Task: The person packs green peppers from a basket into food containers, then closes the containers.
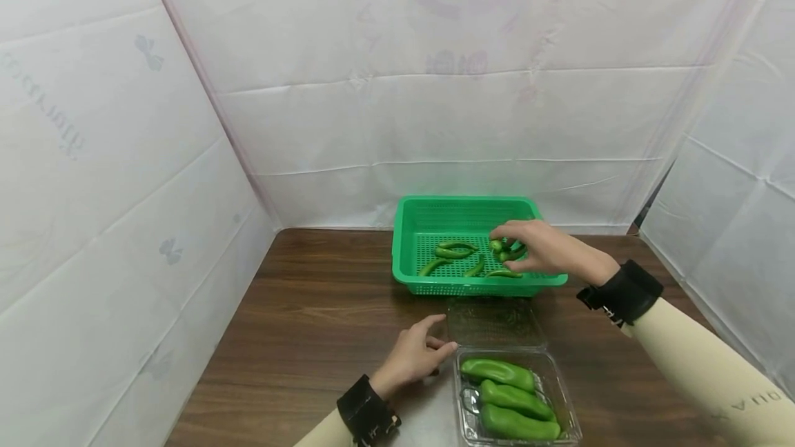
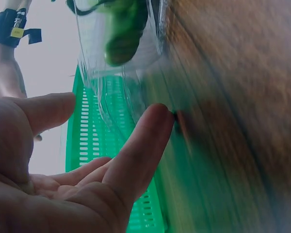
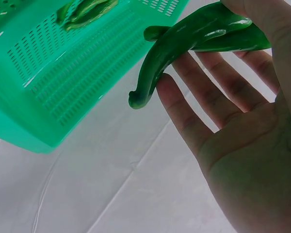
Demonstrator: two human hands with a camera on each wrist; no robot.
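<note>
Nearest the lens, at the bottom of the head view, sits a clear clamshell box [image 1: 562,414] with three fat green peppers [image 1: 511,399] lying side by side in it, its lid folded back toward the basket. Left hand [image 1: 415,356] rests on the tabletop [image 1: 323,316] just beside the box's left rim, fingers relaxed and loosely spread, one fingertip touching the plastic edge; it holds nothing.

Right hand [image 1: 535,247] is over the green basket [image 1: 428,216] in the middle of the frame, pinching a slim chilli [image 3: 184,43] between thumb and fingertips while the other fingers stay fairly straight. That chilli hangs from the fingertips with its curved tip pointing down toward the basket floor, where several more chillies [image 1: 456,259] lie loose at centre.

I'd judge the chilli light, smooth-skinned and a bit slippery, firm but easily snapped at the thin end; the thicker stem end looks the safest place to hold.
</note>
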